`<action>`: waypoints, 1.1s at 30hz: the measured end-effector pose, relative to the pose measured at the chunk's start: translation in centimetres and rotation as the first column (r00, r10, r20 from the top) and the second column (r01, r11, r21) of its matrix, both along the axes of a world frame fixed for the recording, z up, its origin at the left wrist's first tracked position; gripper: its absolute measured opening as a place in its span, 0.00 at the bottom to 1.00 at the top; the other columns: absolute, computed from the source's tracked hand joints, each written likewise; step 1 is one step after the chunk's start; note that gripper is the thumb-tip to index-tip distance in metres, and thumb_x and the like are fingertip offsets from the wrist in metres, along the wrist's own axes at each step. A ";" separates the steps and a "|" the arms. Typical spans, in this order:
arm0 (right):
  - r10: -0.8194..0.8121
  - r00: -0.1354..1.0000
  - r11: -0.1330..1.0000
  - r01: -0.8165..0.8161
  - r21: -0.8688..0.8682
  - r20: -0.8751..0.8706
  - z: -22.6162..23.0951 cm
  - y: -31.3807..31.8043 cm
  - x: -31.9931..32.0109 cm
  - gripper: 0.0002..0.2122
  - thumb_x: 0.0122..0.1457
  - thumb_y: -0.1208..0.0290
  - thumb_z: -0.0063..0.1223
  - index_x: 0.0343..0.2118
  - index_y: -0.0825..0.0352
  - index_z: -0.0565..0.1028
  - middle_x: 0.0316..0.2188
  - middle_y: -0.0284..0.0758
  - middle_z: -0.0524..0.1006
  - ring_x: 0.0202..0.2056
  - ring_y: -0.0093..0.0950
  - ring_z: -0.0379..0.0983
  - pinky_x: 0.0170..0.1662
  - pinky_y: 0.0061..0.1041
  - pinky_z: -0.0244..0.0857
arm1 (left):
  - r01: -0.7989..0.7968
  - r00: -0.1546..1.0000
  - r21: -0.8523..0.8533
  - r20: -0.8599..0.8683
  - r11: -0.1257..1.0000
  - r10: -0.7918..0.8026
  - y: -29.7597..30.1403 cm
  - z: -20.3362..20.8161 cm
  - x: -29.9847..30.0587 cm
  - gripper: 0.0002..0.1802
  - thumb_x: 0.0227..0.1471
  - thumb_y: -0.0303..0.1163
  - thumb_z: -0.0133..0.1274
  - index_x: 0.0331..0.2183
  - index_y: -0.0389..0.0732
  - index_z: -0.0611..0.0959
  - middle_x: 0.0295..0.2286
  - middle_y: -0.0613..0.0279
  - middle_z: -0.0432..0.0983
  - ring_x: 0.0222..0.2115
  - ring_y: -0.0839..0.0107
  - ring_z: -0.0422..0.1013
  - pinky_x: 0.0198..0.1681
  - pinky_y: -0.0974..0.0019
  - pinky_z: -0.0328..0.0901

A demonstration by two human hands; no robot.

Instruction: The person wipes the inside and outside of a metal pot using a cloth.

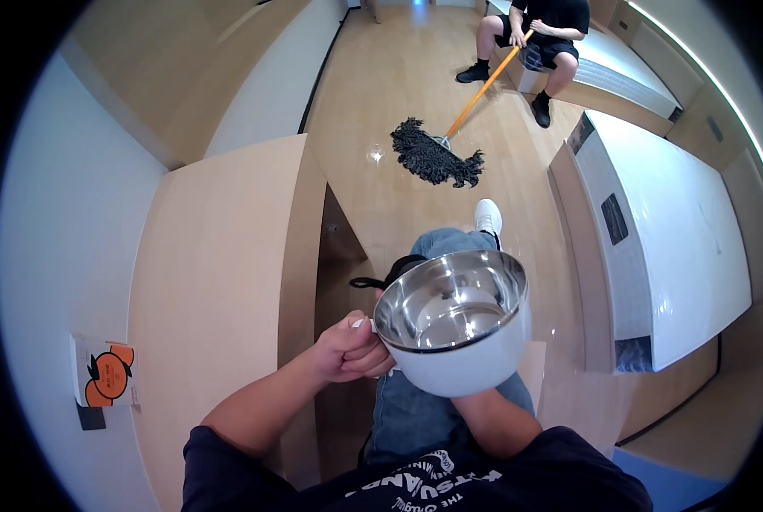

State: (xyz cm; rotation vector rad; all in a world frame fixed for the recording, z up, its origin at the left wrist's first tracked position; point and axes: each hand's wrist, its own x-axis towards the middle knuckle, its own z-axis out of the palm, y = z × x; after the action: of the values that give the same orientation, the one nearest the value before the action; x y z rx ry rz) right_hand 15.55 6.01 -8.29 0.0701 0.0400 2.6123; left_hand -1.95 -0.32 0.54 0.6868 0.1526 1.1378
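Above my lap is a white pot point(463, 371) with a shiny steel inside, tilted so that its open top faces me. My left hand point(352, 348) is closed round the handle on the pot's left side. From the lower right my right forearm point(492, 420) reaches behind and under the pot. The pot hides my right hand, so its fingers cannot be seen. Just beyond the pot's rim a black thing with a loop point(390, 275) shows partly; its kind is unclear.
To my left stands a wooden desk point(219, 256), with an orange and white box point(107, 374) by the wall. At my right is a bed with a white mattress point(680, 230). Ahead, a seated person point(545, 34) holds a mop point(437, 155) on the wooden floor.
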 end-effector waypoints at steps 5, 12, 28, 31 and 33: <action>-0.126 0.992 0.986 0.126 0.114 -0.006 0.6 3.2 2.3 0.26 0.73 0.52 0.36 0.61 0.69 0.72 0.55 0.42 0.78 0.53 0.35 0.77 0.57 0.34 0.71 | -0.009 0.999 0.001 -0.033 1.000 0.009 -0.3 0.2 0.2 0.35 0.74 0.47 0.37 0.12 0.49 0.59 0.09 0.71 0.59 0.12 0.76 0.49 0.19 0.68 0.49; -0.403 0.906 0.873 0.339 0.349 0.127 2.0 6.6 5.3 0.26 0.73 0.52 0.36 0.61 0.69 0.71 0.55 0.42 0.77 0.54 0.34 0.76 0.57 0.34 0.70 | -0.198 0.975 -0.064 -0.113 0.978 0.190 -0.7 -0.3 0.4 0.35 0.74 0.47 0.35 0.13 0.49 0.60 0.08 0.70 0.58 0.11 0.77 0.50 0.18 0.69 0.51; -0.885 0.343 -0.457 -0.523 0.719 -0.314 9.4 -0.5 1.4 0.22 0.62 0.62 0.54 0.60 0.55 0.78 0.68 0.31 0.68 0.70 0.43 0.54 0.73 0.47 0.25 | -0.293 0.931 -0.197 -0.284 0.936 0.231 -1.5 0.8 0.8 0.36 0.73 0.56 0.29 0.13 0.50 0.58 0.10 0.73 0.56 0.15 0.78 0.50 0.22 0.70 0.50; -0.899 0.319 -0.421 -0.442 0.792 -0.300 8.8 2.1 1.9 0.24 0.61 0.67 0.55 0.61 0.60 0.76 0.68 0.40 0.66 0.70 0.47 0.53 0.73 0.48 0.32 | -0.256 0.947 -0.111 -0.225 0.960 0.227 -0.8 0.7 1.1 0.36 0.73 0.56 0.29 0.13 0.50 0.58 0.10 0.73 0.56 0.16 0.78 0.50 0.22 0.70 0.49; -0.926 0.298 -0.328 -0.337 0.883 -0.231 8.2 3.6 2.5 0.25 0.63 0.68 0.51 0.63 0.66 0.72 0.69 0.47 0.63 0.69 0.51 0.55 0.72 0.47 0.42 | -0.247 0.949 -0.100 -0.226 0.964 0.219 -0.7 0.8 1.1 0.36 0.73 0.56 0.30 0.13 0.51 0.58 0.10 0.73 0.55 0.17 0.77 0.51 0.22 0.70 0.49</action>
State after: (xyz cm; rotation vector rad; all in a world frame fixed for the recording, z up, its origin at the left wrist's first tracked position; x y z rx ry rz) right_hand 18.08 9.65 -0.08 -0.5533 -1.9848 0.6877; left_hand -0.88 -1.05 1.30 0.6889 0.4961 1.2668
